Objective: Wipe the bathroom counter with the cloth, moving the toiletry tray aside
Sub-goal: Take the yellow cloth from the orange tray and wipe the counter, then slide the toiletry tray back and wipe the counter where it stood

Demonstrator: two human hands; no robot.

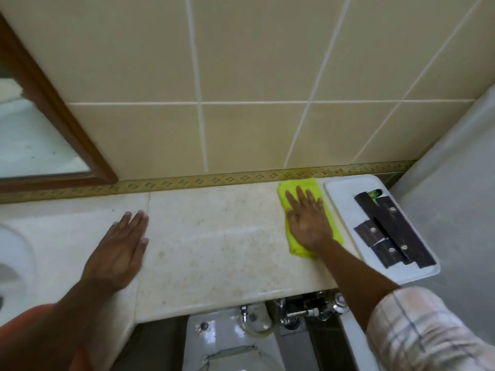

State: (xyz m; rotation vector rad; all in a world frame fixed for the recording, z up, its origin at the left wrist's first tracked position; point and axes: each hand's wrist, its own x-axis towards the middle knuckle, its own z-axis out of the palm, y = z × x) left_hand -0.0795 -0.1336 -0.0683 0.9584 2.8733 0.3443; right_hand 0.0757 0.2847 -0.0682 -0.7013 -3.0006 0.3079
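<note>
A yellow-green cloth (312,187) lies flat on the pale marble counter (214,236), near the back wall on the right. My right hand (308,220) presses down on it with fingers spread. Just right of the cloth sits the white toiletry tray (345,194), at the counter's right end, holding several dark sachets (391,231) and a small green item (375,193). My left hand (120,250) rests palm down on the bare counter to the left, fingers together, holding nothing.
A white basin (13,253) is set into the counter at the far left. A wood-framed mirror (53,108) hangs on the tiled wall (254,76) above it. Below the counter's front edge are a toilet tank (227,333) and metal valves (308,309). A grey wall (455,183) bounds the right side.
</note>
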